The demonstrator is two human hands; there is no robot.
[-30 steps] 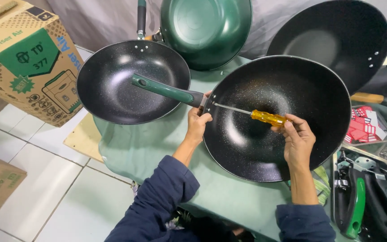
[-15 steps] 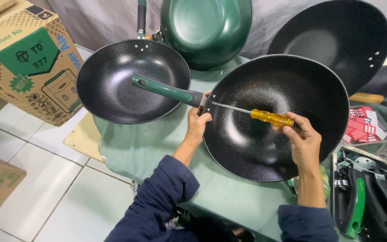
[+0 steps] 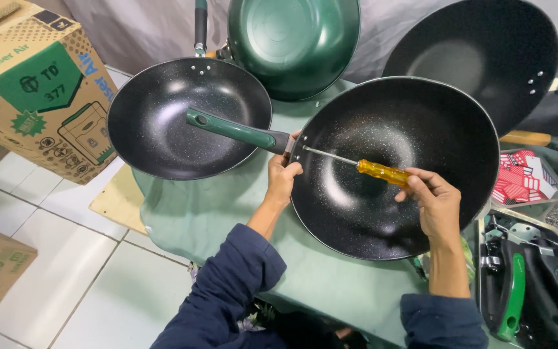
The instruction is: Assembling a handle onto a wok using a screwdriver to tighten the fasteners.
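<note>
Since the earlier frame, the right hand has rotated slightly, fingers pinching the screwdriver handle. Its tip meets the black wok rim, where the left hand clamps the green handle.

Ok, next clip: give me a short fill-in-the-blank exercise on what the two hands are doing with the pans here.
1. The right hand holds a screwdriver with a clear ____ handle.
2. The left hand grips the large black wok where its ____ handle joins the rim.
3. That handle lies across a smaller black ____.
4. The screwdriver's metal tip points at the wok's ____ wall.

Missing words: orange; green; pan; inner
</note>
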